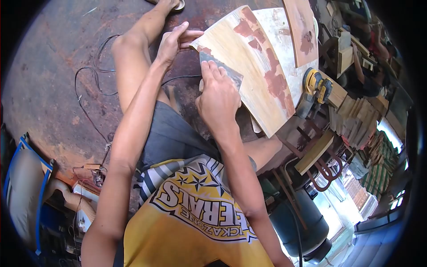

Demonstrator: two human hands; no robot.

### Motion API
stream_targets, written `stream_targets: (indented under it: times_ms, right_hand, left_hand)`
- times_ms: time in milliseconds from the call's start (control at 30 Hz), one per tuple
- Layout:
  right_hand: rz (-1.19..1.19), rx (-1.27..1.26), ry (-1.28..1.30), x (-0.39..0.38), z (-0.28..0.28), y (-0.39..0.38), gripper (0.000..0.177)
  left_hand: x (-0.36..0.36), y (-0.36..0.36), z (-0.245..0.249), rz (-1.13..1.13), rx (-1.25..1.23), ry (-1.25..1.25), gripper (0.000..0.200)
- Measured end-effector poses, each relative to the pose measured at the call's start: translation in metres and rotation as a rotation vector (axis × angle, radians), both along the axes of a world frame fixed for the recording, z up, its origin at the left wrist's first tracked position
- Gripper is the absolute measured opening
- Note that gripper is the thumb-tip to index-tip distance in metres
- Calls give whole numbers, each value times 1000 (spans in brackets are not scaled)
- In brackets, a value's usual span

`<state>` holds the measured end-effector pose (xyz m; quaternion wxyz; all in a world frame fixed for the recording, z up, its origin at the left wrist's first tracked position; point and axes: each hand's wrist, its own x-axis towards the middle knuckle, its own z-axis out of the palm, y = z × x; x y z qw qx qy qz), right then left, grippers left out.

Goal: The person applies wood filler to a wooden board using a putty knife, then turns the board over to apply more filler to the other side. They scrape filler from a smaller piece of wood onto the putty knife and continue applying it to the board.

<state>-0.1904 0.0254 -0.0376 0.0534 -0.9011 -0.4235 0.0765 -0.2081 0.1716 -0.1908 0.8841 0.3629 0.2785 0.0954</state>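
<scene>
A curved wooden panel (240,53) with reddish-brown patches lies tilted in front of me. My left hand (173,43) is at its upper left corner, thumb raised and fingers reaching to the edge, partly behind it. A flat grey sheet (229,72) rests against the panel's near edge. My right hand (218,93) has its fingers pressed on that sheet, thumb on the near side. Beneath the panel is a whitish board (282,42), and another patched wooden piece (302,33) lies on top of it.
A yellow and black power sander (316,86) sits right of the panel. Stacked wood pieces (353,118) and a dark tank (302,218) are farther right. A black cable (95,69) runs over the stained floor (53,75) at left. Another person's arm (358,62) shows at upper right.
</scene>
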Motion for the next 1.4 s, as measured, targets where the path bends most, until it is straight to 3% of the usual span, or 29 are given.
stream_targets:
  times_ms: [67, 233, 367, 433, 467, 600, 667, 700, 733, 800, 867, 900, 933, 1000, 1033, 1100, 1167, 1200, 1233, 1267, 1333, 1367, 1400]
  right_hand:
    - [-21, 9, 225, 6, 21, 4, 43]
    - [-51, 87, 125, 24, 24, 23, 38]
    - [11, -27, 121, 8, 10, 23, 37]
    - [12, 81, 126, -1, 15, 20, 34]
    - [-62, 74, 169, -2, 17, 21, 45]
    - [-110, 100, 168, 6, 27, 28, 47]
    - [-107, -159, 413, 4, 39, 26, 49]
    - [-113, -145, 405, 3, 40, 17, 49]
    - [-127, 27, 373, 2, 36, 1, 50]
    - [-144, 253, 319, 10, 44, -28, 56]
    - [-309, 210, 483, 27, 70, -61, 53]
    - [-398, 226, 545, 40, 83, -83, 53]
    - [-396, 323, 475, 53, 92, -110, 52]
    - [-501, 467, 357, 79, 115, -172, 48]
    - [-611, 517, 320, 88, 128, -205, 47]
    - [-846, 745, 362, 97, 154, -264, 46]
    - [-906, 806, 349, 106, 165, -322, 46]
    - [-967, 844, 361, 107, 163, -346, 46]
    - [-991, 877, 359, 107, 160, -365, 46]
    - [-1071, 935, 411, 104, 155, -384, 47]
    - [-1197, 1088, 484, 92, 141, -415, 49]
    - [-1220, 1103, 483, 84, 133, -427, 49]
    - [-1231, 1184, 537, 77, 126, -434, 48]
  left_hand:
    - [0, 0, 2, 3, -20, 0, 64]
    - [-1, -1, 2, 29, -60, -13, 64]
    - [0, 0, 3, 8, -37, 3, 68]
    - [-2, 0, 7, 5, -22, 4, 70]
    - [-1, 0, 9, 4, -23, 23, 72]
    - [0, -3, 5, 8, -85, 42, 76]
    - [0, -1, 7, 7, -58, 41, 76]
    - [-2, -1, 8, 3, -82, 37, 77]
    - [-3, -4, 10, -7, -68, 28, 77]
    - [-5, -14, 12, 203, -196, 218, 66]
    - [-15, -38, -6, 269, -308, 376, 42]
    - [-35, -52, -36, 215, -640, 247, 16]
    - [-36, -75, 5, 193, -695, 411, 9]
    - [-62, -123, 20, -87, -678, 333, 11]
    - [-65, -147, 54, -230, -650, 361, 16]
    - [-70, -200, 78, -620, -422, 384, 25]
    - [-60, -249, 104, -1064, 117, 185, 43]
    - [-54, -280, 102, -1193, 267, 110, 54]
    - [-42, -305, 115, -1293, 238, 132, 68]
    - [-38, -337, 82, -1419, 262, 39, 78]
    - [0, -365, 101, -1568, -328, 251, 82]
    - [0, -399, 60, -1529, -506, 274, 78]
    - [8, -417, 53, -1497, -569, 244, 74]
